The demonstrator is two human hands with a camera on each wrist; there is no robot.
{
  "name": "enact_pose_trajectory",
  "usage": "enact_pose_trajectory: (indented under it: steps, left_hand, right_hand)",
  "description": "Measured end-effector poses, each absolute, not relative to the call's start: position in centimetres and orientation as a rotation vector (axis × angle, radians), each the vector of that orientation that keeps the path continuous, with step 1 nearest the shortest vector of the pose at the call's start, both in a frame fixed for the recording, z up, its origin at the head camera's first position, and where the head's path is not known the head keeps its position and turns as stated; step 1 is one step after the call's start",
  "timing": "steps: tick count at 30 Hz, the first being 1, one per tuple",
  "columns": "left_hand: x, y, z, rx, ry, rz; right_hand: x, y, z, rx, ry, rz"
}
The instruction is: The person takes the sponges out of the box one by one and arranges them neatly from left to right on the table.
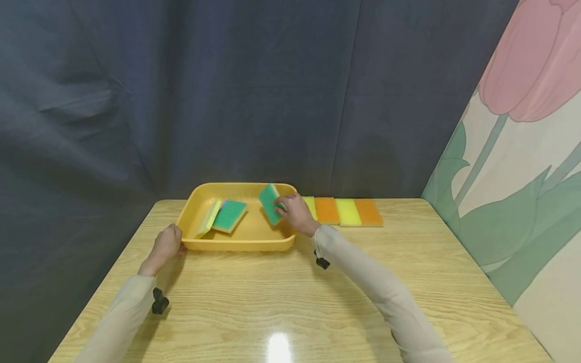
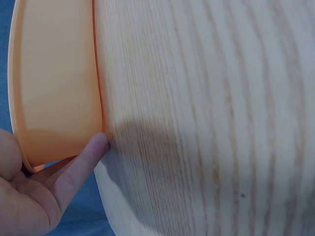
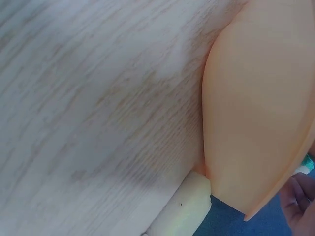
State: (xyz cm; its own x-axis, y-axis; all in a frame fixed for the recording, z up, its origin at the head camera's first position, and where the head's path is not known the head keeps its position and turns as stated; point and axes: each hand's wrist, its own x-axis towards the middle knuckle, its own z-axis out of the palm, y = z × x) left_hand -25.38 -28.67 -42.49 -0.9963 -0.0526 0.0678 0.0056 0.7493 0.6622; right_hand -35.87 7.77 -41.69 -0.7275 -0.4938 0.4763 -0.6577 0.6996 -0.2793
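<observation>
Fingers curled, the left hand point(image 1: 166, 243) holds the near-left corner of the yellow tray point(image 1: 238, 245). At the tray's right end, the right hand point(image 1: 297, 210) pinches a tilted green-faced sponge point(image 1: 269, 202), its grip nearly closed; that edge hold could let it twist loose.

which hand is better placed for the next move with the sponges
Right, I'd judge: the right hand holds a green-faced sponge at the yellow tray, close to the row of sponges, while the left hand grips the tray's near left corner, farther from that row.

Room over the tabletop point(image 1: 236, 297) between both sleeves point(image 1: 376, 282), sponge row point(image 1: 348, 212) blocking right of basin point(image 1: 236, 245), curtain point(image 1: 272, 101) behind.
</observation>
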Motion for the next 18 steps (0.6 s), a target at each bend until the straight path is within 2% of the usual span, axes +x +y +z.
enact_pose_trajectory:
  steps: [18]
  left_hand:
    - [-25.4,-28.8,-42.6,0.083,-2.870,-1.086]
  right_hand:
    - [-35.5,9.4,-41.0,0.790,-2.555,0.818]
